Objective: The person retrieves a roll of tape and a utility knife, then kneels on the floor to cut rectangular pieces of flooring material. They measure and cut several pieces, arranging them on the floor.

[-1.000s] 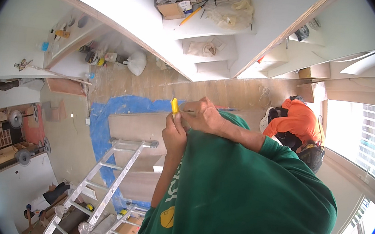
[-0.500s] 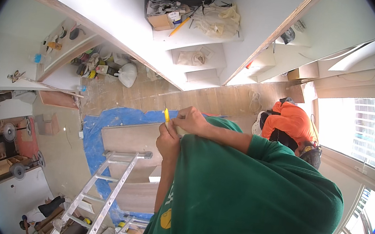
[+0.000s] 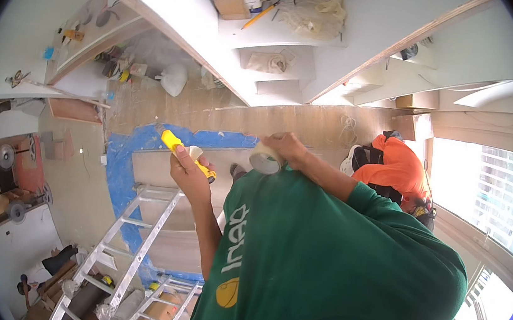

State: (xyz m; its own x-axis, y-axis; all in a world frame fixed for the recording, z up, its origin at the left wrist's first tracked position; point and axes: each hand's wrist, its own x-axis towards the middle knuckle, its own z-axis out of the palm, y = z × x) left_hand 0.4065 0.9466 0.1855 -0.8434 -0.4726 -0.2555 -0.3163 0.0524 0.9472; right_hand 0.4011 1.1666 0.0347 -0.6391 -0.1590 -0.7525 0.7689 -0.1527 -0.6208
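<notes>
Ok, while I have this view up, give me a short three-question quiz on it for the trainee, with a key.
1. Multiple choice: Which holds the long yellow hand tool? (a) right hand (b) left hand (c) neither
2. True or false: The pale, ring-shaped roll of tape is in the right hand.
3. Fill in: The person in bright orange clothing is on the picture's ____ side.

Key: 1. b; 2. true; 3. right.
</notes>
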